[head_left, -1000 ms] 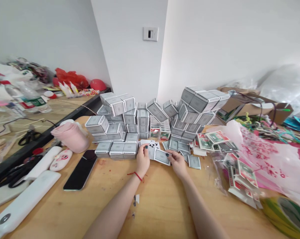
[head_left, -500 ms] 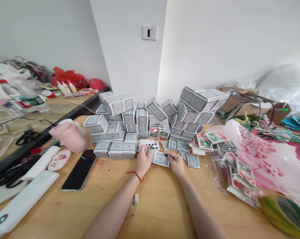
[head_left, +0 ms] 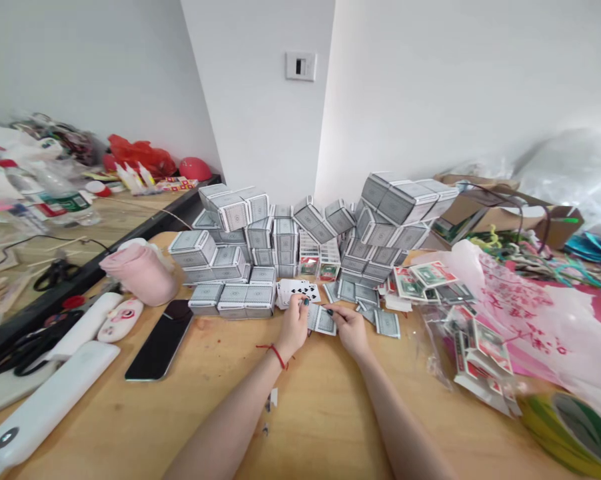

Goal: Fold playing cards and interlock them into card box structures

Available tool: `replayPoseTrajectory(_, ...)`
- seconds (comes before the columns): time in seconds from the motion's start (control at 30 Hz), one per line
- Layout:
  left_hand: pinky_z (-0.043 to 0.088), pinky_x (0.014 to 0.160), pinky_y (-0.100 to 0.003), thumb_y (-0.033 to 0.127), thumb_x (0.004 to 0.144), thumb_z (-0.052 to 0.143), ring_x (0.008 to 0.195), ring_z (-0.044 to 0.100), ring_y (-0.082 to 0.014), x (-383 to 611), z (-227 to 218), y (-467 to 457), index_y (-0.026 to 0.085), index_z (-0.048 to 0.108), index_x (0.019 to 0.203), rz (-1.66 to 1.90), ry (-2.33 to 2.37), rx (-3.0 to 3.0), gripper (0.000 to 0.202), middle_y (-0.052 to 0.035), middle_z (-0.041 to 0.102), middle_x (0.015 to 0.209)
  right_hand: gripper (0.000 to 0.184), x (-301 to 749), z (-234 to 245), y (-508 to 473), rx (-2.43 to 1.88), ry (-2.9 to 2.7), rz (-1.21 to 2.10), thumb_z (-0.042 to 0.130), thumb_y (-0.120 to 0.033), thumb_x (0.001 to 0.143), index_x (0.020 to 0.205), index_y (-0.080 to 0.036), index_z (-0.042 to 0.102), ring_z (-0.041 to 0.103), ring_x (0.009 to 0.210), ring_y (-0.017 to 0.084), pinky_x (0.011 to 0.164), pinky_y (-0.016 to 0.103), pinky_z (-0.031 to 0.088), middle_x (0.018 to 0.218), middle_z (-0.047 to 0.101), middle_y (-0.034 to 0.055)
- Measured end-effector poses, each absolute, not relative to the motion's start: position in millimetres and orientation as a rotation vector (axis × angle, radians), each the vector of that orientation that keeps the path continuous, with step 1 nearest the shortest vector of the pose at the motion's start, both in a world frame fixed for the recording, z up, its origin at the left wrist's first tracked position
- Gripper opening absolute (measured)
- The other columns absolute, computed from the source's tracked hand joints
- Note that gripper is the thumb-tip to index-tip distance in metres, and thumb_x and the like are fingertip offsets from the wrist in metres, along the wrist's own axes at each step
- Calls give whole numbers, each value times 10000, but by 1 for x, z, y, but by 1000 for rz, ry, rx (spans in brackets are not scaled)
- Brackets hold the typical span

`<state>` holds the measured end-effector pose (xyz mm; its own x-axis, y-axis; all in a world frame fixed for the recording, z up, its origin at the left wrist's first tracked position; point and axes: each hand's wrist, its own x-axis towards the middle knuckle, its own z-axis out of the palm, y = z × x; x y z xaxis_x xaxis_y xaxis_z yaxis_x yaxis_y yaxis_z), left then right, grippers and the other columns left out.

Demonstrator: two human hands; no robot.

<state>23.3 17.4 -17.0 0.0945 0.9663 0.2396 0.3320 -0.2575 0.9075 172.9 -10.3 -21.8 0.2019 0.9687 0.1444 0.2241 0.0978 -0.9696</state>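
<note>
My left hand [head_left: 293,325] and my right hand [head_left: 349,328] meet over a small grey-backed stack of playing cards [head_left: 323,320] lying on the wooden table [head_left: 320,413]. Fingers of both hands pinch the stack from either side. Just behind my left hand lie face-up cards with black pips [head_left: 296,290]. A big pile of grey card boxes [head_left: 260,240] rises behind them. More loose grey-backed cards [head_left: 388,323] lie to the right of my right hand.
A black phone [head_left: 161,339], a pink roll [head_left: 140,272] and white cases [head_left: 45,400] lie at the left. Red and green card packs [head_left: 480,353] in plastic, pink plastic sheet [head_left: 540,313] and a cardboard box [head_left: 505,207] crowd the right. A second cluttered table [head_left: 80,220] stands left.
My two hands have drawn closer together, pushing the loose grey-backed cards between them into a tighter stack. The left hand has shifted slightly right.
</note>
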Motion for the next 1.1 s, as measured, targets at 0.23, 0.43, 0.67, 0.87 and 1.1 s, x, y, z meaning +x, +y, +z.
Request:
replayPoseTrajectory(0.23, 421, 659, -264, 214, 822, 387, 695, 526, -134, 25, -20, 18, 176, 476, 976, 1142, 1266, 1658, 183, -28, 566, 829, 244, 173, -25, -9, -1353, -1232, 859, 499, -245, 685, 814, -205, 702, 620, 750, 218, 689, 332, 465, 802, 694, 48)
replayPoseTrajectory(0.43, 431, 699, -279, 189, 817, 382, 750, 558, -150, 24, -18, 21, 163, 513, 945, 1242, 1324, 1704, 185, -51, 602, 852, 253, 172, -23, -8, -1350, -1249, 837, 481, -235, 692, 822, -190, 693, 609, 761, 215, 700, 326, 453, 784, 686, 53)
replayPoseTrajectory(0.67, 439, 674, -283, 177, 818, 371, 738, 575, -160, 22, -18, 20, 153, 509, 965, 1247, 1411, 1753, 203, -63, 616, 833, 280, 172, -19, -7, -1359, -1320, 869, 446, -227, 704, 858, -183, 676, 597, 799, 212, 717, 319, 443, 816, 676, 50)
replayPoseTrajectory(0.87, 434, 647, -280, 175, 804, 386, 707, 579, -163, 22, -17, 19, 156, 520, 940, 1258, 1496, 1786, 192, -61, 619, 809, 298, 172, -18, -7, -1344, -1357, 876, 434, -214, 710, 897, -182, 663, 581, 867, 214, 767, 327, 427, 880, 665, 57)
replayPoseTrajectory(1.1, 433, 648, -278, 174, 795, 392, 730, 585, -170, 21, -17, 19, 163, 518, 916, 1269, 1510, 1788, 175, -61, 617, 805, 305, 174, -19, -7, -1337, -1383, 907, 433, -214, 710, 916, -181, 655, 574, 891, 212, 775, 323, 422, 913, 657, 55)
